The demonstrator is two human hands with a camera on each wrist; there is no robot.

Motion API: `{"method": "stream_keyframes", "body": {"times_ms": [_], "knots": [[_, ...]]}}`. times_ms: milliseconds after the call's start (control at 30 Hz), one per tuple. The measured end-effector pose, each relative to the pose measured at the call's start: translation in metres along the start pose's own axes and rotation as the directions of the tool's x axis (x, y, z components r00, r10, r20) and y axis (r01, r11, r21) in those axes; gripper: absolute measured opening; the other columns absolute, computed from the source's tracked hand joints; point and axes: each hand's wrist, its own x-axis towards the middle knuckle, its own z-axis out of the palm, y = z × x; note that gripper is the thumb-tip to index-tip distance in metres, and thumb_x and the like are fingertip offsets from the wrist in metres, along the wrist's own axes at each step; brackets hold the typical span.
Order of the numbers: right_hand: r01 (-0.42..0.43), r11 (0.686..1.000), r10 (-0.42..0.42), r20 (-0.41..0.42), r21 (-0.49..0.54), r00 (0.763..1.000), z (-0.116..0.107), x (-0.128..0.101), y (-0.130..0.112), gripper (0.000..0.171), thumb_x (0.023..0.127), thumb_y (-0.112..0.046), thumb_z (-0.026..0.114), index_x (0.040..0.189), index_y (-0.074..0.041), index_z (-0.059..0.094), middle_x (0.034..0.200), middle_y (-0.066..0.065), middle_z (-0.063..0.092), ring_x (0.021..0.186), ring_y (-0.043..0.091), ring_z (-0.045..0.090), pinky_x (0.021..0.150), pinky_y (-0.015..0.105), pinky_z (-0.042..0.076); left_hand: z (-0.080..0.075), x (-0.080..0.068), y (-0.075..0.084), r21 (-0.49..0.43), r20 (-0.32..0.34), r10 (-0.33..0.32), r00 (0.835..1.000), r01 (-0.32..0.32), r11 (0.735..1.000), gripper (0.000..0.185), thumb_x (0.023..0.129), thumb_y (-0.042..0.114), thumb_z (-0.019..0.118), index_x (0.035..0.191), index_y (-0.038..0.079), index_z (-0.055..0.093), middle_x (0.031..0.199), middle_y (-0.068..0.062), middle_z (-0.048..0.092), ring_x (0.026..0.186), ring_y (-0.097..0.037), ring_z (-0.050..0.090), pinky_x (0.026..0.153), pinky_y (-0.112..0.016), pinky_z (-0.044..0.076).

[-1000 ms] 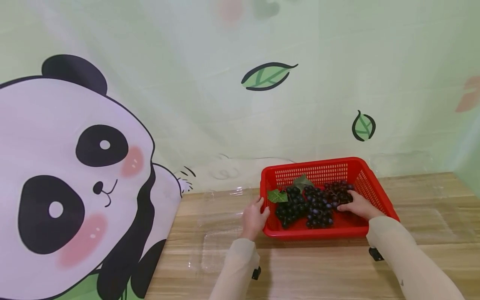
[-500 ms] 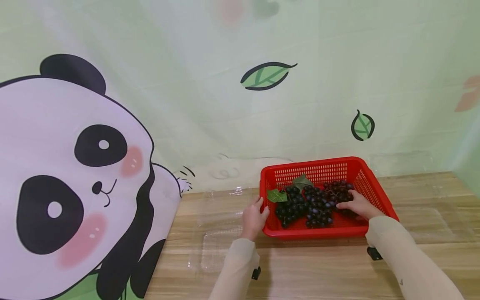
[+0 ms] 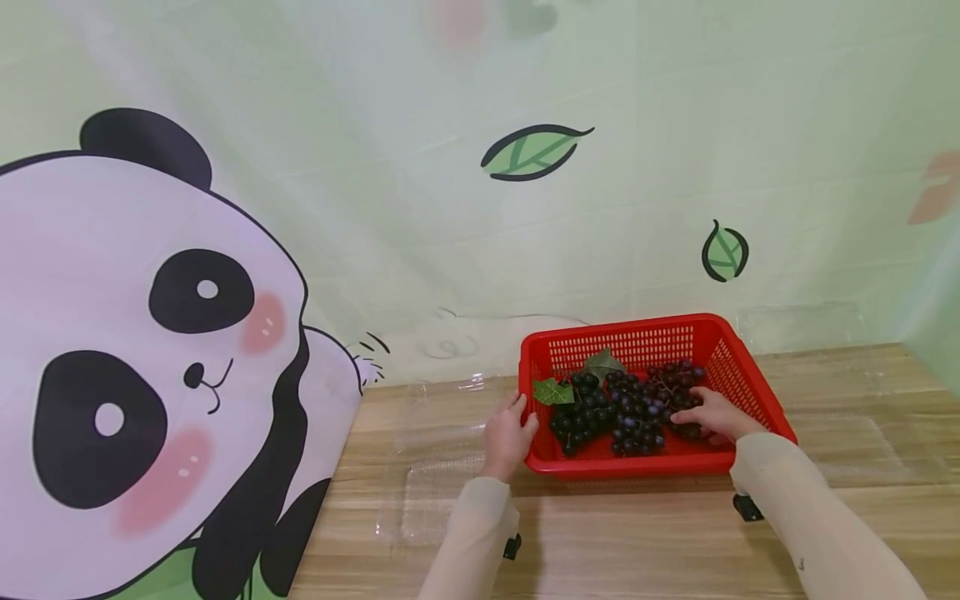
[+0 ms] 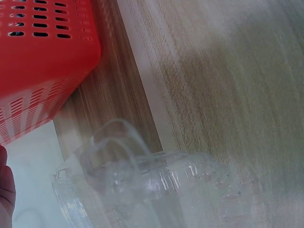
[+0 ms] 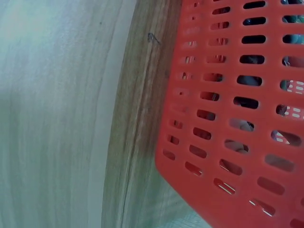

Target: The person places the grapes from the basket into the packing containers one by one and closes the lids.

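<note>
While the left hand (image 3: 508, 437) rests against the left wall of the red basket (image 3: 756, 392), with fingers nearly straight and the thumb near the rim, the right hand (image 3: 712, 413) is inside the basket and its fingers curl over the right bunch of dark grapes (image 3: 677, 382). I cannot tell how firmly it grips them, because the fingertips are hidden among the berries. Two more bunches (image 3: 609, 407) with green leaves (image 3: 553, 391) lie in the middle and left part of the basket, which stands near the back edge of the wooden bench (image 3: 840, 508). An open clear plastic box (image 4: 156, 185) lies just left of the basket, toward the front edge.

The bunches touch each other, so lifting one could drag a neighbour along. A weak hold on a few berries could let the bunch slip or lose grapes. The light basket could slide if the left hand only touches it.
</note>
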Motion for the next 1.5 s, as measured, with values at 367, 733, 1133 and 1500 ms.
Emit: {"method": "stream_keyframes", "body": {"times_ms": [367, 733, 1133, 1500], "knots": [[0.001, 0.996, 0.002, 0.037, -0.085, 0.999, 0.0006, -0.0019, -0.0009, 0.086, 0.081, -0.039, 0.057, 0.133, 0.013, 0.012, 0.127, 0.036, 0.029, 0.094, 0.038, 0.052, 0.072, 0.043, 0.048, -0.0008, -0.0006, 0.001, -0.005, 0.009, -0.002, 1.0, 0.003, 1.0, 0.039, 0.083, 0.021, 0.056, 0.118, 0.005, 0.056, 0.123, -0.011, 0.055, 0.11, -0.026, 0.054, 0.09, -0.036, 0.044], [0.012, 0.99, -0.002, 0.073, -0.14, 0.997, 0.0006, -0.0026, -0.0055, 0.083, 0.082, -0.042, 0.056, 0.128, 0.016, 0.018, 0.122, 0.037, 0.032, 0.094, 0.039, 0.051, 0.076, 0.046, 0.047, 0.0013, 0.0, -0.0001, -0.011, 0.0, -0.005, 1.0, 0.005, 1.0, 0.039, 0.084, 0.022, 0.055, 0.119, 0.006, 0.056, 0.123, -0.01, 0.055, 0.11, -0.026, 0.054, 0.089, -0.037, 0.045], [0.059, 0.989, -0.054, 0.041, -0.133, 0.998, 0.0045, 0.0028, -0.0016, 0.083, 0.081, -0.038, 0.059, 0.13, 0.016, 0.018, 0.128, 0.038, 0.027, 0.11, 0.046, 0.039, 0.085, 0.053, 0.04, -0.0004, 0.0001, 0.0006, -0.017, 0.013, -0.023, 1.0, 0.023, 1.0, 0.039, 0.084, 0.022, 0.055, 0.12, 0.006, 0.055, 0.125, -0.01, 0.053, 0.112, -0.026, 0.052, 0.09, -0.037, 0.044], [0.089, 0.996, -0.089, -0.008, -0.026, 0.996, 0.0049, 0.0035, -0.0028, 0.082, 0.082, -0.036, 0.057, 0.135, 0.01, 0.015, 0.135, 0.036, 0.019, 0.119, 0.048, 0.027, 0.088, 0.058, 0.035, -0.0016, -0.0007, 0.0016, -0.028, 0.018, -0.027, 0.999, 0.028, 0.999, 0.04, 0.084, 0.022, 0.055, 0.12, 0.006, 0.055, 0.125, -0.01, 0.053, 0.112, -0.027, 0.052, 0.091, -0.037, 0.043]]}}
